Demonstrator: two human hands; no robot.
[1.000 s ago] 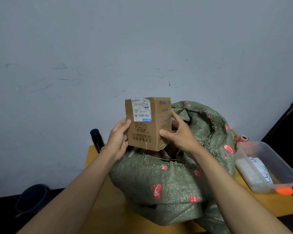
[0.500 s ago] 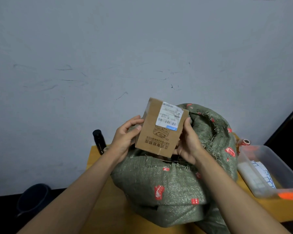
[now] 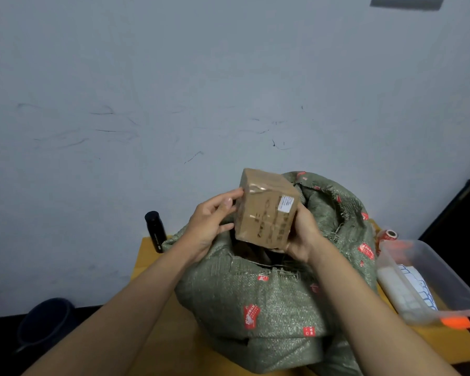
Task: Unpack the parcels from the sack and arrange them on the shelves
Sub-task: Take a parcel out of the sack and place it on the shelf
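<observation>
A small brown cardboard parcel point(image 3: 266, 210) with clear tape and a white label hangs tilted just above the open mouth of a green woven sack point(image 3: 272, 302) with red marks. My left hand point(image 3: 209, 226) holds the parcel's left side with thumb and fingertips. My right hand point(image 3: 301, 234) grips its lower right edge from underneath. The sack stands on a yellow table point(image 3: 158, 346). Dark shapes of other parcels show inside the sack's mouth.
A black bottle point(image 3: 155, 231) stands at the table's back left corner. At the right, a clear plastic tub point(image 3: 429, 283) holds white items, with a tape roll point(image 3: 390, 236) behind it. A dark bin point(image 3: 42, 325) sits on the floor left. A grey wall rises behind.
The parcel has been turned in both hands: its big label face rotated away, and a taped face with a small label now shows. My hands shifted their hold around it.
</observation>
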